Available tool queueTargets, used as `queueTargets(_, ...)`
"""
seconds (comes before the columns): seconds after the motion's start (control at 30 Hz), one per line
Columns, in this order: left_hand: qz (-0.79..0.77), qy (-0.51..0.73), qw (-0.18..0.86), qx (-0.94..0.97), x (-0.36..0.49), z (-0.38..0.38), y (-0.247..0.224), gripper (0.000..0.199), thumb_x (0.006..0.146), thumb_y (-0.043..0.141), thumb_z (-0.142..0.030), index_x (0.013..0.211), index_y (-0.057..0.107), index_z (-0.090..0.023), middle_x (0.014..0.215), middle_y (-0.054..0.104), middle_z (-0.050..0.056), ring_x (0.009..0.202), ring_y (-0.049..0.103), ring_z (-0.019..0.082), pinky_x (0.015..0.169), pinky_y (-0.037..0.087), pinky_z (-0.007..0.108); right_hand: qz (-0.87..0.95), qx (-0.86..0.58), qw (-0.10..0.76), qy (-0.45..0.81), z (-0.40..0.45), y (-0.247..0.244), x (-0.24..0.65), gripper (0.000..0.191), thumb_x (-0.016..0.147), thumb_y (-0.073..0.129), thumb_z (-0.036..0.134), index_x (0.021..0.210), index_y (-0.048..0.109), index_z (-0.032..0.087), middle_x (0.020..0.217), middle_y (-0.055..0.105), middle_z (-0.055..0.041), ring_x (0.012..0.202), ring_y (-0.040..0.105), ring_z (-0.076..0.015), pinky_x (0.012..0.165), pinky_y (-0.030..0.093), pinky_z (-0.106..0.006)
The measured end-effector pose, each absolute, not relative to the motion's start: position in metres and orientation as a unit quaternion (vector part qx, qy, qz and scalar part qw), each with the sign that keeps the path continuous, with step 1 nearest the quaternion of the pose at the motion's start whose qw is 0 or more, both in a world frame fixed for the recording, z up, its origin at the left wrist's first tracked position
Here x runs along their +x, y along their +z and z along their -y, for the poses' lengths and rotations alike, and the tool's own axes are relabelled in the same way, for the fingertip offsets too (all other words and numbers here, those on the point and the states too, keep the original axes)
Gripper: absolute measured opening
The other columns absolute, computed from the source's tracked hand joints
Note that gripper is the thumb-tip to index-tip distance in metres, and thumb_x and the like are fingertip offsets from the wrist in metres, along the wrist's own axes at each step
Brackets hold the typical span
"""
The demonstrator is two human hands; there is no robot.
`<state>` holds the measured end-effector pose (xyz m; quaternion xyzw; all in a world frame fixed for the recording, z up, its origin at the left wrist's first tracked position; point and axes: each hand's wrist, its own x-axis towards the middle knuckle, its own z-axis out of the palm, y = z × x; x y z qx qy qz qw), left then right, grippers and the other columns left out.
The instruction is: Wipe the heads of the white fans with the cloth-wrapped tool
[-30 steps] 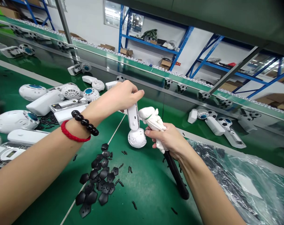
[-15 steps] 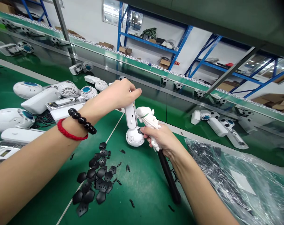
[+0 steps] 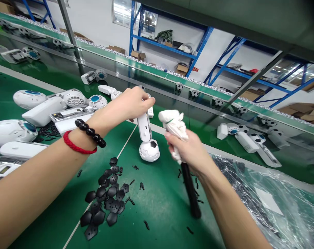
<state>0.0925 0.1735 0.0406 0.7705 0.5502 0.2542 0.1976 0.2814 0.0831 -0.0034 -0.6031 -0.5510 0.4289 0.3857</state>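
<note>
Glossy green work surface (image 3: 164,221). Nearest: loose pile of black pentagonal plastic pieces (image 3: 105,197). Right hand (image 3: 185,147) closed around a black-handled tool with white-wrapped head (image 3: 173,124), held near the device but apart from it. Left hand (image 3: 137,102) curled shut over the upper end of an upright white plastic device with ball-shaped base (image 3: 145,133); one black pentagon (image 3: 153,144) shows on the ball. Far: blue metal shelving (image 3: 167,46), white wall (image 3: 94,20).
</note>
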Motion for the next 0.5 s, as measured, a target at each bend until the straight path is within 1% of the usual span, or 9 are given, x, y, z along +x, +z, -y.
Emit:
queueTargets(0.03,-0.550,0.254,0.200,0.770,0.092,-0.174,0.041,0.034,0.083,0.049,-0.042,0.057,0.054,-0.020,0.052,0.057,0.004,0.043,0.053,0.017,0.042,0.039,0.029,0.612,-0.605,0.367,0.353,-0.079,0.004,0.287,0.035,0.080,0.063,0.028,0.114,0.058,0.022,0.071,0.061,0.0005,0.055,0.051,-0.0137,0.053,0.040,-0.026)
queueTargets(0.1,-0.552,0.253,0.205,0.767,0.092,-0.174,0.040,0.034,0.083,0.049,-0.042,0.058,0.055,-0.019,0.054,0.059,0.005,0.043,0.054,0.017,0.042,0.040,0.029,0.745,-0.585,0.264,0.183,-0.068,0.017,0.297,0.063,0.080,0.057,0.014,0.139,0.045,0.031,0.086,0.068,-0.0020,0.061,0.057,-0.0166,0.055,0.039,-0.027)
queueTargets(0.17,-0.552,0.254,0.206,0.767,0.092,-0.175,0.040,0.035,0.083,0.049,-0.042,0.057,0.054,-0.019,0.053,0.059,0.005,0.043,0.054,0.017,0.041,0.039,0.028,0.817,-0.550,0.162,0.058,-0.058,0.023,0.300,0.082,0.074,0.051,0.004,0.146,0.038,0.039,0.100,0.071,-0.0031,0.067,0.061,-0.0195,0.053,0.036,-0.026)
queueTargets(0.2,-0.550,0.255,0.206,0.768,0.092,-0.174,0.040,0.035,0.083,0.049,-0.042,0.058,0.055,-0.018,0.053,0.059,0.005,0.043,0.054,0.017,0.041,0.039,0.028,0.825,-0.543,0.155,0.023,-0.054,0.023,0.300,0.086,0.072,0.049,0.002,0.147,0.037,0.040,0.107,0.071,-0.0033,0.071,0.063,-0.0203,0.054,0.037,-0.026)
queueTargets(0.27,-0.549,0.259,0.204,0.768,0.092,-0.174,0.040,0.034,0.083,0.049,-0.042,0.060,0.058,-0.018,0.053,0.058,0.005,0.043,0.054,0.016,0.040,0.039,0.027,0.808,-0.549,0.212,-0.023,-0.048,0.018,0.295,0.088,0.071,0.046,-0.001,0.150,0.033,0.037,0.121,0.068,-0.0039,0.079,0.065,-0.0208,0.058,0.042,-0.026)
queueTargets(0.3,-0.550,0.262,0.203,0.767,0.092,-0.173,0.040,0.034,0.083,0.049,-0.041,0.062,0.059,-0.018,0.053,0.058,0.004,0.043,0.054,0.016,0.040,0.039,0.026,0.799,-0.556,0.228,-0.034,-0.046,0.014,0.292,0.087,0.072,0.045,-0.001,0.150,0.032,0.036,0.122,0.068,-0.0042,0.080,0.066,-0.0205,0.059,0.043,-0.026)
queueTargets(0.37,-0.552,0.263,0.199,0.765,0.092,-0.172,0.040,0.034,0.084,0.048,-0.042,0.065,0.063,-0.018,0.053,0.058,0.004,0.043,0.054,0.016,0.040,0.038,0.025,0.803,-0.567,0.178,-0.046,-0.046,0.009,0.289,0.086,0.072,0.044,-0.001,0.150,0.034,0.034,0.114,0.071,-0.0040,0.070,0.065,-0.0195,0.054,0.040,-0.025)
queueTargets(0.43,-0.558,0.261,0.195,0.763,0.092,-0.173,0.040,0.036,0.085,0.047,-0.043,0.065,0.064,-0.018,0.051,0.058,0.004,0.042,0.053,0.016,0.040,0.037,0.025,0.821,-0.562,0.076,-0.073,-0.047,0.010,0.290,0.086,0.068,0.045,0.001,0.146,0.040,0.036,0.103,0.073,-0.0031,0.056,0.061,-0.0186,0.044,0.029,-0.025)
queueTargets(0.5,-0.564,0.256,0.191,0.761,0.093,-0.174,0.039,0.038,0.085,0.047,-0.044,0.065,0.064,-0.017,0.051,0.058,0.004,0.041,0.051,0.015,0.040,0.037,0.025,0.817,-0.563,0.066,-0.109,-0.048,0.015,0.293,0.087,0.067,0.046,0.002,0.145,0.041,0.038,0.102,0.073,-0.0029,0.052,0.058,-0.0180,0.043,0.024,-0.025)
